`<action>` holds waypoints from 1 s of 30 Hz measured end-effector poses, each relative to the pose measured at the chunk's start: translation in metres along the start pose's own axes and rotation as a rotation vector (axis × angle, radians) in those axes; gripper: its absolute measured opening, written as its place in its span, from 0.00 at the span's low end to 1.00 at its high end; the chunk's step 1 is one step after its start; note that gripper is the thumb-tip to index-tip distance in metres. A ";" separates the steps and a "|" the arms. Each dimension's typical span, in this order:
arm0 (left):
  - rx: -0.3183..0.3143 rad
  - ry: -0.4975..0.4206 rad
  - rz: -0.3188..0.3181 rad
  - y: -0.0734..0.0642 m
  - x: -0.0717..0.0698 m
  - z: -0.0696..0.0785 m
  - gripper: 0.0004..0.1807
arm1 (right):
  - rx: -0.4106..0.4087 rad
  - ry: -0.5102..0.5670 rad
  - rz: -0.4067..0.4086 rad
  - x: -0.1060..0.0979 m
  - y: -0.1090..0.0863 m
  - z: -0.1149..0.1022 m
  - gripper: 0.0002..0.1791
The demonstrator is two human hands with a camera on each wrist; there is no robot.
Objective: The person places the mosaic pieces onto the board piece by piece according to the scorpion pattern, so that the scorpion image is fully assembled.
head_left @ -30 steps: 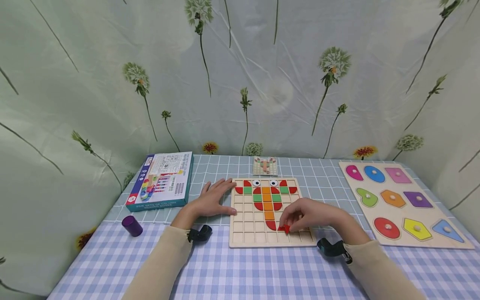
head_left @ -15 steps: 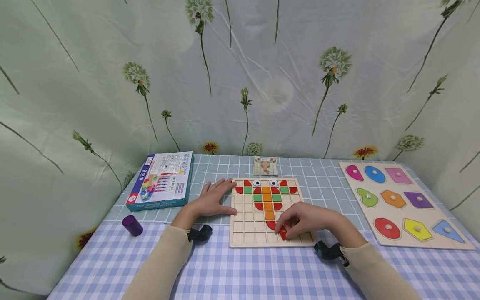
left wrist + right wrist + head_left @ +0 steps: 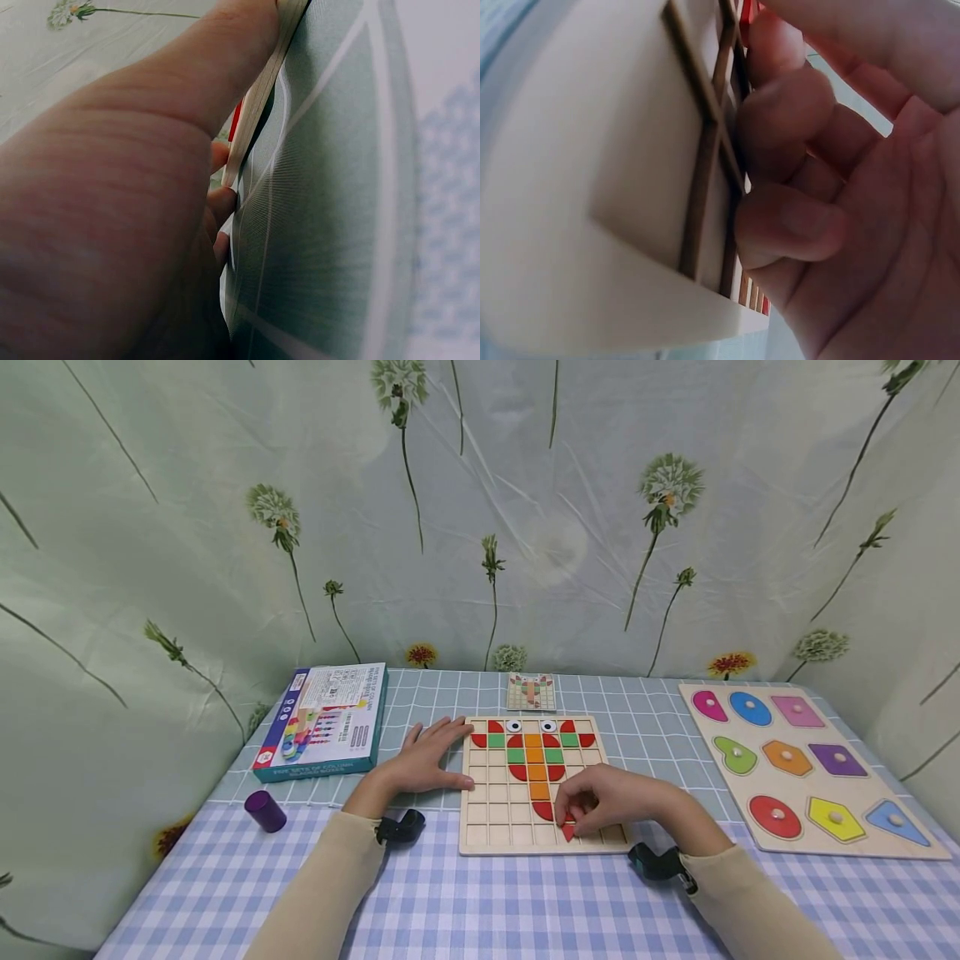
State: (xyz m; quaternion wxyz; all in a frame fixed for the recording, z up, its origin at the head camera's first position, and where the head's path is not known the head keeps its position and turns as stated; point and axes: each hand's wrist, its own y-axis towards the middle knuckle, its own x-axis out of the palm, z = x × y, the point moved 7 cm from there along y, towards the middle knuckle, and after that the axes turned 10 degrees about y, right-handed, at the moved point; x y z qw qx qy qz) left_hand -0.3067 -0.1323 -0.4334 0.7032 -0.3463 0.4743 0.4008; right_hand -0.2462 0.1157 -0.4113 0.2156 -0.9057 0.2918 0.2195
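A wooden grid board [image 3: 495,814] lies in the middle of the checked tablecloth, with red, green and orange tiles forming a figure with two eyes. My right hand [image 3: 581,814] hovers low over the board's lower right part. Its curled fingertips pinch a small red piece [image 3: 567,832] that sits at a cell just below the orange column. The right wrist view shows those fingers [image 3: 787,120] bent against the grid ribs [image 3: 705,150]. My left hand [image 3: 429,758] lies flat on the cloth, fingers straight, touching the board's left edge [image 3: 259,97].
A blue game box [image 3: 322,720] lies at the back left and a small purple cylinder [image 3: 264,811] stands in front of it. A pattern card [image 3: 530,692] lies behind the board. A shape puzzle with knobbed pieces [image 3: 802,764] fills the right side. Flowered curtains enclose the table.
My right hand has lowered the red piece onto the board, shifting it slightly toward me. The left hand has not moved.
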 end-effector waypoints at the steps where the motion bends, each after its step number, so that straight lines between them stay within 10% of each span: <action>1: 0.000 -0.001 0.000 0.000 0.000 0.000 0.53 | -0.001 -0.003 0.002 0.000 0.000 0.000 0.08; 30: -0.008 0.014 -0.007 -0.002 0.001 -0.002 0.53 | 0.023 0.008 0.067 -0.002 0.006 0.002 0.09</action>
